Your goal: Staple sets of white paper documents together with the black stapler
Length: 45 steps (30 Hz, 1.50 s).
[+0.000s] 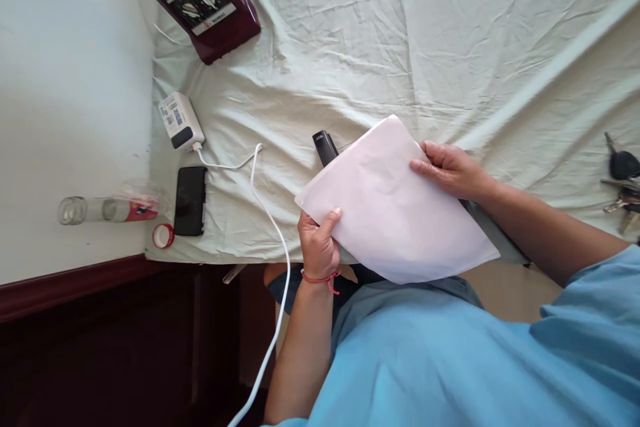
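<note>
Paper sheets (pixel 395 207), white, are at centre of frame, held over the near edge of the cloth-covered bench (pixel 340 80). Left hand (pixel 320 243), red cord at the wrist, grips the sheets' lower-left edge, thumb on top. Right hand (pixel 453 170) grips the upper-right edge, thumb likewise on top. 1 black object (pixel 325 147) lies on the bench, partly hidden by the sheets. Left of frame: 1 phone (pixel 190 201), beside 1 red cap (pixel 163 235). Upper left: 1 maroon fan (pixel 230 30). Right edge: keys (pixel 625 165).
</note>
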Each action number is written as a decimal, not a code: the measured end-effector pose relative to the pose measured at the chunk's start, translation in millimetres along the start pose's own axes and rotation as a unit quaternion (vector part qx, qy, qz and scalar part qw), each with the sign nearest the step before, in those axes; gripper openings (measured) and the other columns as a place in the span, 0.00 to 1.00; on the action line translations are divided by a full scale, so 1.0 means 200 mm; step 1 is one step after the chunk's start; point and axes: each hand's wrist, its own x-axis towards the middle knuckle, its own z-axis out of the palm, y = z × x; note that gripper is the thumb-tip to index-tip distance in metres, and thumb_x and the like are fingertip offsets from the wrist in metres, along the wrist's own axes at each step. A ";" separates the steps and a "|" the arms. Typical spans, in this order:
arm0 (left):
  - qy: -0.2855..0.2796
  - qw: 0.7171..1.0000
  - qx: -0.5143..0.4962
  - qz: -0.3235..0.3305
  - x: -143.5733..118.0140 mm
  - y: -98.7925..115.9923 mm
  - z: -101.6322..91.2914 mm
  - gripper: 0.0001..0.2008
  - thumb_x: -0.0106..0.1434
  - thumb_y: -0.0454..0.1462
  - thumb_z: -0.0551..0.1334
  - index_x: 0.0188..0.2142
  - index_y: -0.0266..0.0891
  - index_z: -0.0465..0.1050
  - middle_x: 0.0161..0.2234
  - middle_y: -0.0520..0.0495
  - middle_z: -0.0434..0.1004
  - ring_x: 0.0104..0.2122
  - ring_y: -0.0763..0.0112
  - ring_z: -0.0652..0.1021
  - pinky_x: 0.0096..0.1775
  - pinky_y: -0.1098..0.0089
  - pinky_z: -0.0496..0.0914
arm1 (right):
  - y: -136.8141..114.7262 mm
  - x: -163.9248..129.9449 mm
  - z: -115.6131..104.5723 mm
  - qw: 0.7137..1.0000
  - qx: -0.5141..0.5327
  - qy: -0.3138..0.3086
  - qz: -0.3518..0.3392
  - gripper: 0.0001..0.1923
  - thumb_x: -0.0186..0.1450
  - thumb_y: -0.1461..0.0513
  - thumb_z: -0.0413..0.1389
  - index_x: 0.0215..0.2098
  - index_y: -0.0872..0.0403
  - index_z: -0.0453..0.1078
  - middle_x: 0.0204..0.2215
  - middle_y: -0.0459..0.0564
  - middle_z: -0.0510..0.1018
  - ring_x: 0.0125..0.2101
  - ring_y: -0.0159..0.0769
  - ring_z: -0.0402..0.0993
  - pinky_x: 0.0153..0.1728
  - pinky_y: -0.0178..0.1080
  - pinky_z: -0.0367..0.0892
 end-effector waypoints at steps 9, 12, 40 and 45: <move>-0.070 0.992 0.051 0.088 0.09 0.09 -0.04 0.26 0.56 0.41 0.77 0.55 0.53 0.82 0.51 0.49 0.83 0.51 0.59 0.82 0.54 0.62 0.78 | 0.00 0.02 -0.01 0.999 -0.027 -0.045 0.004 0.33 0.70 0.33 0.63 0.29 0.48 0.61 0.23 0.41 0.64 0.24 0.32 0.60 0.24 0.38 0.55; -0.059 0.996 0.045 0.048 0.08 0.07 -0.04 0.17 0.54 0.40 0.77 0.44 0.47 0.84 0.45 0.47 0.84 0.43 0.61 0.82 0.43 0.66 0.77 | 0.01 0.02 -0.01 0.999 -0.027 -0.035 0.007 0.31 0.72 0.33 0.60 0.31 0.48 0.62 0.23 0.42 0.63 0.25 0.32 0.60 0.24 0.38 0.54; -0.069 0.877 0.337 0.335 0.08 -0.01 -0.09 0.14 0.78 0.41 0.65 0.57 0.48 0.87 0.54 0.42 0.84 0.56 0.59 0.83 0.62 0.58 0.76 | -0.01 -0.01 -0.01 0.997 0.072 -0.038 -0.003 0.32 0.69 0.37 0.68 0.29 0.49 0.60 0.24 0.39 0.58 0.23 0.29 0.55 0.22 0.36 0.52; -0.055 0.869 0.366 0.328 0.08 -0.03 -0.09 0.14 0.78 0.42 0.64 0.56 0.44 0.86 0.52 0.40 0.86 0.55 0.57 0.83 0.61 0.57 0.77 | -0.01 -0.01 -0.01 0.998 0.058 -0.036 -0.009 0.32 0.69 0.37 0.68 0.29 0.49 0.60 0.24 0.40 0.59 0.24 0.29 0.56 0.22 0.37 0.53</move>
